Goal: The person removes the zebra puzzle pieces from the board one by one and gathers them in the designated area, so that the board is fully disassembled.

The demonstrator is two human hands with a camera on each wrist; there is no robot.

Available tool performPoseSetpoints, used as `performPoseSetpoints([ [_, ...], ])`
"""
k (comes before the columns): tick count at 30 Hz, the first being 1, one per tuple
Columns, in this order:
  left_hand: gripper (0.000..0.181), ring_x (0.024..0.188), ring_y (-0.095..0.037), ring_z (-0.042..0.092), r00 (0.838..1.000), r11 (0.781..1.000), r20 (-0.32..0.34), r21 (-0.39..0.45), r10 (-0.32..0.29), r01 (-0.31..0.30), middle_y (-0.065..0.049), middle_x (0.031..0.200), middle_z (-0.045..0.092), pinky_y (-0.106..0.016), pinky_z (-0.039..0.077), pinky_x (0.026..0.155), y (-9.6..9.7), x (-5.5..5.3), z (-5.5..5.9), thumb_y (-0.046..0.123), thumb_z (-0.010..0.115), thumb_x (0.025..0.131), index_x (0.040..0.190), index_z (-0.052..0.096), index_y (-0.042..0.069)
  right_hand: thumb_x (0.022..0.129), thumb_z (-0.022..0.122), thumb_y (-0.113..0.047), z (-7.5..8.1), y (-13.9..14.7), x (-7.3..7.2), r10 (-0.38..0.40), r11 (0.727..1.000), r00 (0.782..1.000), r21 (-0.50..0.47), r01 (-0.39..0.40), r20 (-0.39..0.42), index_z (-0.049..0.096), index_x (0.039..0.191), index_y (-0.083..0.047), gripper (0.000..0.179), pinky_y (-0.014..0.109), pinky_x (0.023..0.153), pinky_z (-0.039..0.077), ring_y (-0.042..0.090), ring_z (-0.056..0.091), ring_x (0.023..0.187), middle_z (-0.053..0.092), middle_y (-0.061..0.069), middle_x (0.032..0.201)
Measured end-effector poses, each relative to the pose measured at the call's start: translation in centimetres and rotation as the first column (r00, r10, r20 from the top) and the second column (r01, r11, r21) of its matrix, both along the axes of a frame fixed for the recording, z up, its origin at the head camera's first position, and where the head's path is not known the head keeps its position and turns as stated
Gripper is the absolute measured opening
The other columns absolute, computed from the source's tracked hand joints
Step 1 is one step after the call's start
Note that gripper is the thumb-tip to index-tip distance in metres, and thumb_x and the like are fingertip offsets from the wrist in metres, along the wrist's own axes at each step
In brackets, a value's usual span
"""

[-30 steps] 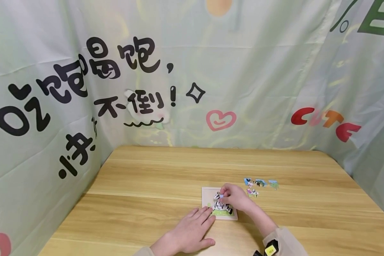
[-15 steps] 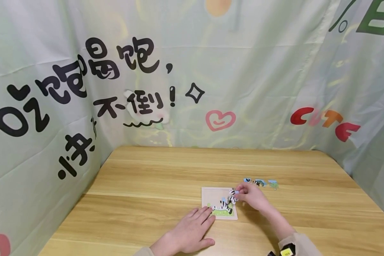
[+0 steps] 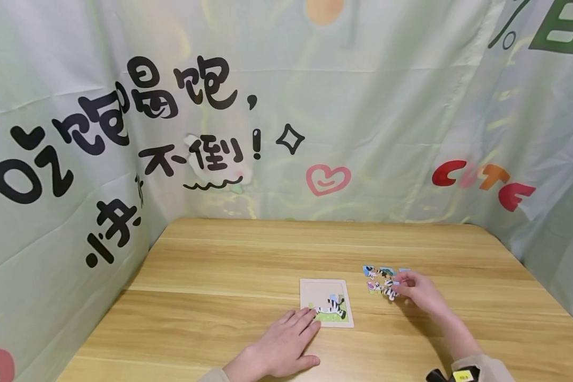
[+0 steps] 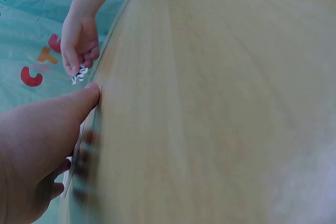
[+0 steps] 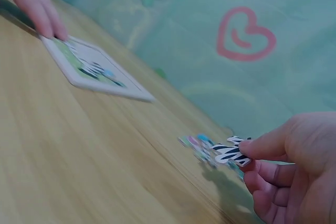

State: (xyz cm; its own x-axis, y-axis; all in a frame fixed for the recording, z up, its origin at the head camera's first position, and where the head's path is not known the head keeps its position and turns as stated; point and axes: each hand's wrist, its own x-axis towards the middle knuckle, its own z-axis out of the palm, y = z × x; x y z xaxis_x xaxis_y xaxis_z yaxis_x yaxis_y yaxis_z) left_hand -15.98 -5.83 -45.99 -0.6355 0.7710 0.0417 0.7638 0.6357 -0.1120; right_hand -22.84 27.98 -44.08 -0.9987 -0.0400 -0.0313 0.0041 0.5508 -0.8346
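A pale printed curtain [image 3: 277, 106] fills the upper half of my head view, and below it a wooden table [image 3: 210, 265] widens toward the bottom. At lower centre I have the left hand [image 3: 286, 342] lying flat, fingers straight, their tips on the lower left corner of the puzzle board [image 3: 317, 292]. Right of centre, the right hand [image 3: 422, 293] pinches a zebra-striped piece [image 3: 390, 291] between thumb and fingers, above the table, fingertips pointing left. The relation I mind most: the board lies left of that piece and a little lower in the frame, with open table between; the piece's long axis I can't settle. On the board, fitted pieces [image 3: 334, 312] sit along the lower and right sides, leaving its upper left unfilled. The loose pieces [image 3: 387, 271] crowd the held one from just beyond, and the table's far edge is well apart from both hands.
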Motion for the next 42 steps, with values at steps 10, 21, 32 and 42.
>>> performPoseSetpoints([
  [10,0.070,0.137,-0.023,0.024,1.000,1.000,0.008,0.000,0.001,-0.001,-0.010,0.149,0.028,-0.038,0.026,0.108,-0.1,0.2,0.1,0.060,0.024,0.094,0.143,0.036,0.011,0.083,0.066,-0.009,-0.2,1.4,-0.5,0.001,0.990,1.000,0.143,0.003,-0.028,0.057,0.093,0.006,0.020,0.027,0.056,0.043,0.017,0.048,0.068,0.057,0.006,0.079],
  [21,0.071,0.137,-0.023,0.025,1.000,1.000,0.008,-0.003,0.006,-0.006,-0.010,0.149,0.027,-0.038,0.027,0.108,0.0,0.2,0.1,0.060,0.023,0.093,0.143,0.035,0.011,0.083,0.066,-0.014,-1.0,1.2,-1.3,0.012,0.946,0.996,0.323,0.017,-0.088,0.061,0.087,0.001,0.016,0.031,0.061,0.039,0.018,0.048,0.070,0.056,0.004,0.076],
  [32,0.070,0.136,-0.024,0.025,1.000,1.000,-0.003,0.006,-0.001,0.001,-0.010,0.149,0.028,-0.038,0.028,0.108,0.0,0.2,0.2,0.060,0.024,0.094,0.142,0.036,0.011,0.084,0.066,-0.016,-1.0,1.0,-1.2,0.013,0.938,0.994,0.345,0.026,-0.108,0.060,0.085,-0.002,0.015,0.031,0.059,0.035,0.018,0.044,0.067,0.052,0.002,0.072],
  [42,0.071,0.136,-0.024,0.025,1.000,1.000,-0.015,-0.003,0.000,0.000,-0.010,0.149,0.028,-0.038,0.028,0.108,0.0,0.1,-0.1,0.060,0.022,0.094,0.143,0.036,0.011,0.084,0.066,-0.013,-0.3,0.0,-0.7,0.020,0.960,0.985,0.279,0.028,-0.169,0.062,0.090,0.002,0.017,0.028,0.059,0.043,0.016,0.051,0.071,0.059,0.003,0.078],
])
